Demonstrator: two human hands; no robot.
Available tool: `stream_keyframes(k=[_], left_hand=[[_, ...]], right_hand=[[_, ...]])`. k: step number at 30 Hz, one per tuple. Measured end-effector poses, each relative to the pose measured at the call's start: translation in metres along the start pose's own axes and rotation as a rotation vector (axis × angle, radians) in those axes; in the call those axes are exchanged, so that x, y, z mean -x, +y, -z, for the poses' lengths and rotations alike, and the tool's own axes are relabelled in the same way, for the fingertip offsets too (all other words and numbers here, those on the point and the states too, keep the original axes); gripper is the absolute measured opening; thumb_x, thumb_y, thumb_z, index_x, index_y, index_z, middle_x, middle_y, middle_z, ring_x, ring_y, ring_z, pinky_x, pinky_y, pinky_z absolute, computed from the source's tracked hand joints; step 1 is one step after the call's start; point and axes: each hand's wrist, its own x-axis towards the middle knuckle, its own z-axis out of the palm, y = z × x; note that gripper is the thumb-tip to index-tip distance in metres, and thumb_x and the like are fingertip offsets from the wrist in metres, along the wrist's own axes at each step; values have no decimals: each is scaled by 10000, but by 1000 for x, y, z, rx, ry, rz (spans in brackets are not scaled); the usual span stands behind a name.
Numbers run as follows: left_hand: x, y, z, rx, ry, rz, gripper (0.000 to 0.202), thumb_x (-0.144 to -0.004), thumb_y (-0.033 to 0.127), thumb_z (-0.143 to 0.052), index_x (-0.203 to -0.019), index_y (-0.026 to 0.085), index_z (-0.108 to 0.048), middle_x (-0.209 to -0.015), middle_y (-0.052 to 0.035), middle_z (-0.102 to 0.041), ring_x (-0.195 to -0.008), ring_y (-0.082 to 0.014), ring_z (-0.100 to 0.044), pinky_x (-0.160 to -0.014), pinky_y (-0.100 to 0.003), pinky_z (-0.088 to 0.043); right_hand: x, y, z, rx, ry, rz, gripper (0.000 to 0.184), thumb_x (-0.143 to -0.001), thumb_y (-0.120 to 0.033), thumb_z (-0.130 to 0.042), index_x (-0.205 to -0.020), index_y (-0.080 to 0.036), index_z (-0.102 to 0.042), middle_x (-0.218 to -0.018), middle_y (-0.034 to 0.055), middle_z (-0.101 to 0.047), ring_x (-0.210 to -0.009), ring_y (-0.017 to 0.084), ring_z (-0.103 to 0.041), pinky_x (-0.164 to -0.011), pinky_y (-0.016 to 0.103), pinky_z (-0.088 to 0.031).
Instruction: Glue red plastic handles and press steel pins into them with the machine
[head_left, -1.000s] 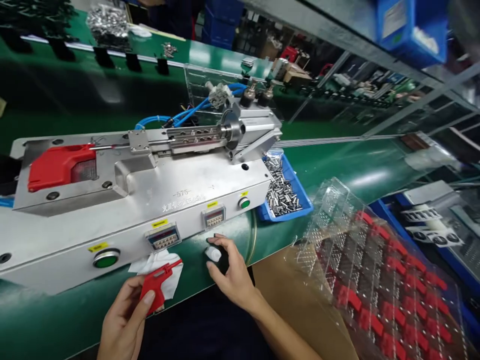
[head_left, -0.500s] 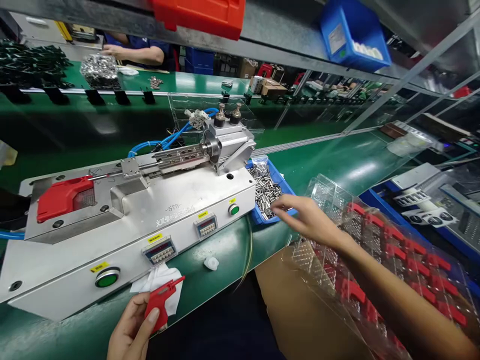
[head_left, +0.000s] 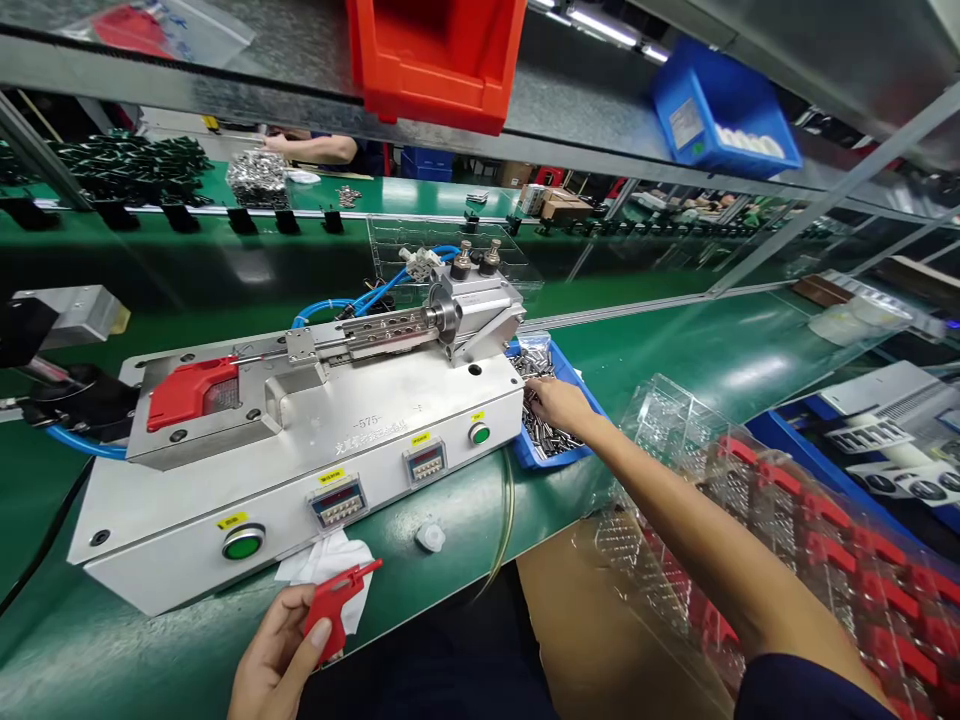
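Observation:
My left hand [head_left: 281,655] is closed on a small red plastic part [head_left: 335,605] near the table's front edge, just over a white cloth [head_left: 330,562]. My right hand [head_left: 556,404] reaches into a blue tray [head_left: 581,386] of small metal pins [head_left: 551,437] beside the machine; its fingertips are down among the pins and partly hidden. A silver press machine [head_left: 300,440] lies between the hands, with another red part [head_left: 191,392] seated in its fixture at the left.
A small white cap [head_left: 431,536] lies in front of the machine. Clear plastic trays with red parts [head_left: 780,520] sit on a cardboard box [head_left: 600,640] at the right. Red [head_left: 435,55] and blue [head_left: 720,115] bins hang overhead. Another person's arm [head_left: 315,148] works at the far bench.
My right hand left the white cap, swept right and up, and now sits in the blue pin tray. The left hand keeps the red part. The view has tilted up.

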Motion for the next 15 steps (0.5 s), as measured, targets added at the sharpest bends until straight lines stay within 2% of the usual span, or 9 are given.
stream_keyframes(k=[3,7,9,12,15], left_hand=[[-1,5,-2,-15,-22,13,583,-674,637,-919,-988,202,-692,-934,-45,-744,-727,-168,-635,-595,-197,-547],[1,10,-5,4,-45,0,567,-679,637,-916,-977,210,-692,-939,-31,-735,-753,-162,-643,-641,-190,-544],[2,10,-6,17,-44,-16,560,-684,633,-914,-975,212,-687,-921,-26,-730,-750,-161,-643,-651,-191,-538],[3,9,-6,34,-41,-29,552,-702,636,-901,-975,212,-676,-921,-29,-727,-704,-150,-616,-608,-195,-515],[3,8,-3,31,-49,-33,540,-725,642,-881,-966,208,-669,-874,-29,-712,-648,-143,-575,-572,-207,-499]], right_hand=[[-5,0,-2,0,-10,-32,324,-976,-167,-571,-1290,-143,-644,-1273,186,-720,-1176,291,-692,-930,354,-541],[-13,2,-3,-55,-10,-45,288,-978,-264,-639,-1223,-117,-677,-1232,171,-732,-1135,282,-699,-967,427,-541],[-16,4,-2,-110,10,-43,226,-936,-260,-679,-1119,-132,-713,-1155,167,-754,-1103,288,-704,-945,404,-536],[-15,12,3,-243,56,-24,86,-882,-271,-701,-889,-188,-719,-940,112,-770,-1001,281,-714,-865,345,-525],[-6,21,12,-442,103,29,271,-893,-438,-678,-754,-206,-663,-785,65,-724,-853,246,-699,-794,340,-526]])
